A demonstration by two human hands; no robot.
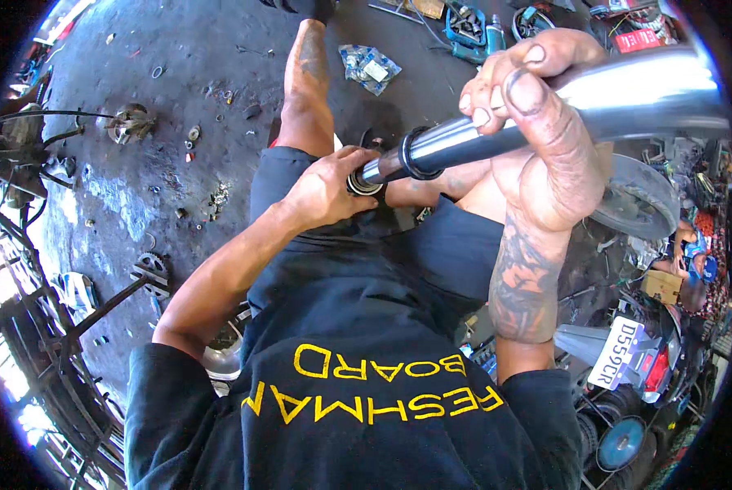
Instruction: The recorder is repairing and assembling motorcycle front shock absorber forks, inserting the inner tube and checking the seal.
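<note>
My right hand is closed around a shiny chrome metal tube that slants from the upper right down toward my lap. A black ring sits around the tube near its lower end. My left hand wraps the lower tip of the tube, where a round metal seal or bearing sits; its fingers hide most of that end. I sit on the ground in dark shorts and a dark shirt, one bare leg stretched forward.
Oily concrete floor with scattered small parts, a sprocket at left, a plastic bag of parts ahead. A grey round disc lies at right. Tools, a red and white scooter tail and clutter fill the right side.
</note>
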